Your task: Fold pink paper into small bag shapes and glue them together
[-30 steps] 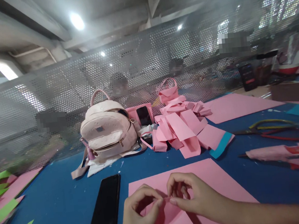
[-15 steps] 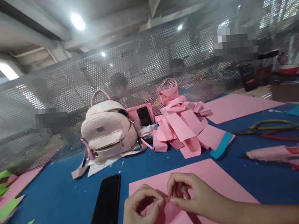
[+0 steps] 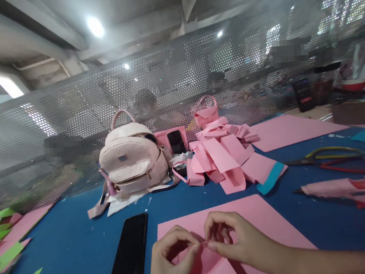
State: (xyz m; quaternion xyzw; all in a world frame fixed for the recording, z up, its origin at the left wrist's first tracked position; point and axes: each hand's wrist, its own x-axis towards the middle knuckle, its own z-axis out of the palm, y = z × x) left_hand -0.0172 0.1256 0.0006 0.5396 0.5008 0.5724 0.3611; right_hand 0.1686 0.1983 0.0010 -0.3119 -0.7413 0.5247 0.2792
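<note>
Between my two hands is a folded piece of pink paper (image 3: 213, 265), its upper edge pinched by both. My left hand (image 3: 175, 252) grips that edge between thumb and forefinger. A short distance to the right, my right hand (image 3: 231, 235) pinches the same edge, its other fingers curled. Underneath lies a larger pink sheet (image 3: 266, 223) on the blue table (image 3: 80, 248). The lower part of the folded piece runs out of view at the bottom.
A black phone (image 3: 129, 254) lies left of my hands. Behind stand a pale pink backpack (image 3: 133, 158) and a heap of pink paper pieces (image 3: 222, 155). Scissors (image 3: 334, 158) and a pink glue gun (image 3: 343, 186) lie right. Green paper scraps (image 3: 11, 258) are at left. A perforated metal screen (image 3: 171, 78) crosses behind.
</note>
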